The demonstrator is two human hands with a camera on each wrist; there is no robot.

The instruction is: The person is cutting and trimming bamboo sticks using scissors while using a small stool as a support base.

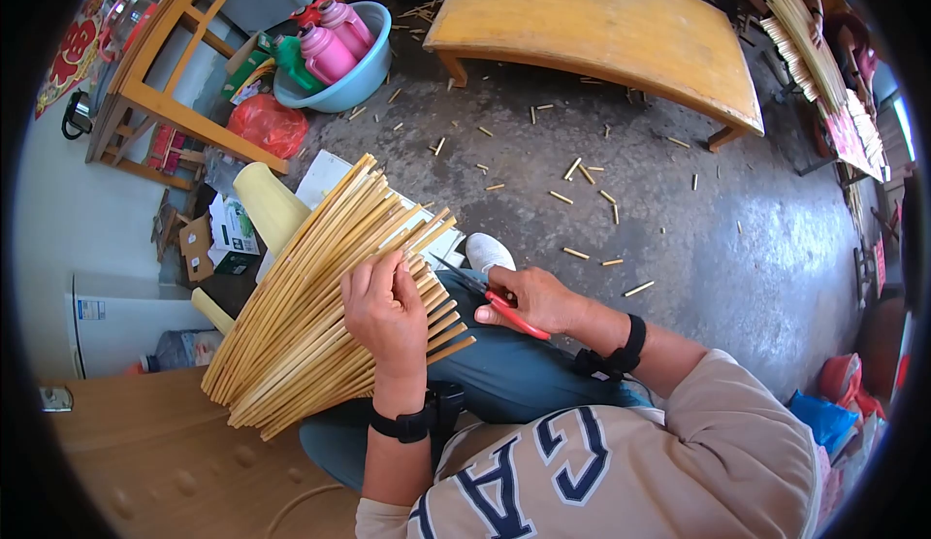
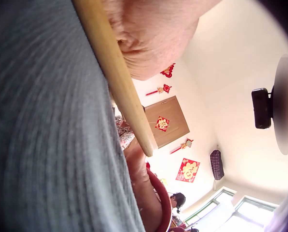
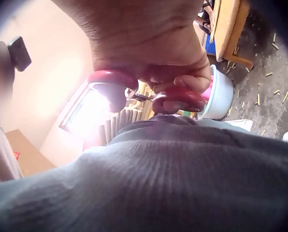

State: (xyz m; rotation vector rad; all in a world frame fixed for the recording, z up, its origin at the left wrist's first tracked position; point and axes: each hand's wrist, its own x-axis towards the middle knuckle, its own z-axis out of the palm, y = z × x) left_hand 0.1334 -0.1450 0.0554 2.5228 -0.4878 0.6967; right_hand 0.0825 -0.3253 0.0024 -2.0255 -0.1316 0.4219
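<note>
A fanned bundle of thin, pale yellow sticks (image 1: 301,296) lies across the person's lap. The left hand (image 1: 388,311) is over its right part, fingers curled and thumb and fingertips pinching at a stick; what exactly they hold is partly hidden. In the left wrist view one stick (image 2: 119,82) runs below the hand (image 2: 153,38). Just right of the bundle, the right hand (image 1: 533,301) holds red-handled scissors (image 1: 519,316), their dark blades slightly apart and pointing toward the stick ends. The right wrist view shows the fingers of that hand (image 3: 148,43) in the red handles (image 3: 180,99).
Cut stick pieces (image 1: 574,167) litter the grey floor. A yellow table (image 1: 592,34) stands ahead, with more sticks at its far edge. A blue basin (image 1: 335,98) with pink flasks and a wooden chair frame (image 1: 160,98) are at the upper left. A white shoe (image 1: 490,251) is beyond the scissors.
</note>
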